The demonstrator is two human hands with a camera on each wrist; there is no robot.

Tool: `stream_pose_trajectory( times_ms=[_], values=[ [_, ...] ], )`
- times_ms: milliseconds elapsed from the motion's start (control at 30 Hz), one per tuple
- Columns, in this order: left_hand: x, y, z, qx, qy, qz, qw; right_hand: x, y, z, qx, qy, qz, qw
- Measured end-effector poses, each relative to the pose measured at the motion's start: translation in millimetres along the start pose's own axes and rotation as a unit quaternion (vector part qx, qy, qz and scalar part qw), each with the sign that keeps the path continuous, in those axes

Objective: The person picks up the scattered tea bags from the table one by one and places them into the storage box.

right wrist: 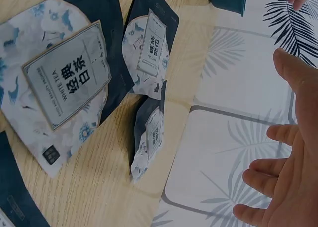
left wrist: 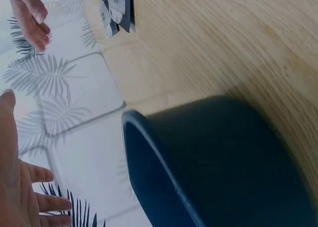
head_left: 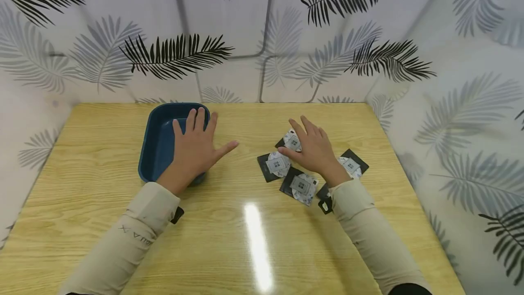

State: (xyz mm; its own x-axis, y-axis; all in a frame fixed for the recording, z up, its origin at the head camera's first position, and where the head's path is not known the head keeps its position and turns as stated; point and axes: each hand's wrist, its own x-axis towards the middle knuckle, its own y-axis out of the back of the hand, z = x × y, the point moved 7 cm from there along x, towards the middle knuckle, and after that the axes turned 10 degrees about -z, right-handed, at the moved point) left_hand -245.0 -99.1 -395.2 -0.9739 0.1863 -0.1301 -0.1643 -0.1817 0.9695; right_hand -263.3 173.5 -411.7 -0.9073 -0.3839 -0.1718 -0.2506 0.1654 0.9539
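Head view: left hand (head_left: 195,145) empty by the blue basin (head_left: 161,144), fingers splayed; right hand (head_left: 315,150) empty too, fingers apart, near the White Tea packets (head_left: 302,186) on the wooden table (head_left: 221,240). Reads like pre-grab to me; picking one up would need a pinch.

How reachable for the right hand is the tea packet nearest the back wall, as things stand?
Probably yes: the right hand looks empty and spread, raised near that tea packet, with nothing visible blocking the way between them.
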Motion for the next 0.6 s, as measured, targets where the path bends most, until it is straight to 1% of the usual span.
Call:
stream_pose_trajectory(
  times_ms=[100, 233, 300, 600],
  values=[
    [-4.4, 4.8, -8.3, 0.007, 0.006, 0.015, 0.9998, -2.1, -1, 4, -0.002, -0.007, -0.008, 0.9999],
    [-11.9, 12.0, -27.4, 0.026, 0.020, 0.031, 0.9990, -4.0, -2, 9, 0.002, -0.014, -0.010, 0.9999],
    [-16.2, 13.5, -38.1, 0.037, 0.025, 0.034, 0.9984, -5.2, -2, 11, 0.002, -0.016, -0.009, 0.9998],
    [-38.7, 4.3, -91.0, 0.084, 0.046, 0.041, 0.9946, -9.6, -7, 16, 0.005, -0.019, -0.017, 0.9997]
  ],
)
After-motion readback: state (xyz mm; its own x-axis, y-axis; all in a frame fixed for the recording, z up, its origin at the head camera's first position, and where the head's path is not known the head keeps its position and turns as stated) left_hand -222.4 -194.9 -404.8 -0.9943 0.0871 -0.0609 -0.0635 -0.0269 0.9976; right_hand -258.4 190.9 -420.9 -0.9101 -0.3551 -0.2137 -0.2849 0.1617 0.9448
